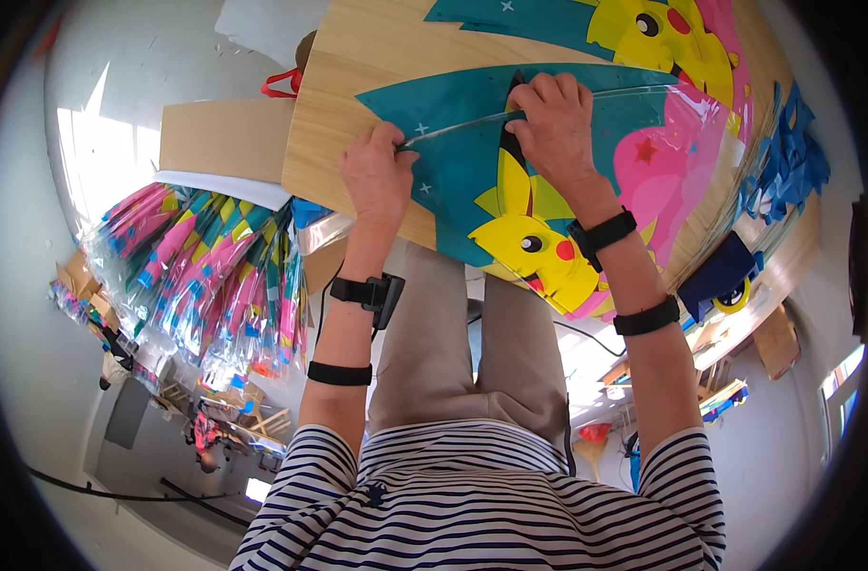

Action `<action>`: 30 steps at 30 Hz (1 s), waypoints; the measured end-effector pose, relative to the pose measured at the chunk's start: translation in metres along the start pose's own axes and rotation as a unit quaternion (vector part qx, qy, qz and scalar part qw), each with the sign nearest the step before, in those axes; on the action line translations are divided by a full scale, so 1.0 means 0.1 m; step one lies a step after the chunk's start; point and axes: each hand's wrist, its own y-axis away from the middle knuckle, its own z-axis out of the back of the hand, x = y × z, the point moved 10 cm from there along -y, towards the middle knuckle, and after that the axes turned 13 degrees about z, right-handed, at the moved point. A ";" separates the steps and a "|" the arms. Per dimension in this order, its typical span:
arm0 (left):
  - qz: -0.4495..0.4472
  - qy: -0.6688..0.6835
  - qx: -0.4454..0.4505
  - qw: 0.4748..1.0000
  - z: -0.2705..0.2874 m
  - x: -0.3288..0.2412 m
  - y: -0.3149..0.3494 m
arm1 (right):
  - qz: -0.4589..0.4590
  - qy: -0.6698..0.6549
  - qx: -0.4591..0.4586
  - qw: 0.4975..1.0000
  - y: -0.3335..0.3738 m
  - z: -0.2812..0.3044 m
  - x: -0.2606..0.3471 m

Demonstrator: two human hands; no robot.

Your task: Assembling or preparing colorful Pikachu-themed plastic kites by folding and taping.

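A: How many sheets appear?
B: Two, smooth and glossy; the nearer printed sheet [462, 176], teal, pink and yellow, lies on the wood-grained table [331, 124], overhanging its near edge; the second sheet [557, 27] lies beyond.
A: And the hands?
B: Two; the left hand [379, 176] pinches one narrow, clear strip [472, 126], fingertips together; the right hand [555, 124] curls over the sheet, fingers bunched; whether they grip, I cannot tell.

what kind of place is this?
Probably a small craft workshop: a printed teal-and-pink sheet lies on a wood-topped table, a big bunch of glossy pieces in similar colours is at the left, and a heap of blue strips is at the right.
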 end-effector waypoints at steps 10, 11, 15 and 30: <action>-0.018 -0.019 -0.013 1.000 0.03 -0.07 -0.02 | -0.003 0.005 0.003 1.000 0.00 -0.04 -0.02; -0.024 -0.025 -0.016 0.999 0.03 -0.09 -0.02 | -0.004 0.006 0.002 1.000 -0.01 -0.04 -0.02; -0.032 -0.047 -0.022 0.998 0.05 -0.14 0.00 | -0.009 0.002 0.006 1.000 0.00 -0.06 -0.03; -0.082 -0.033 -0.004 0.996 0.05 -0.23 0.06 | -0.014 -0.001 0.003 1.000 0.00 -0.05 -0.03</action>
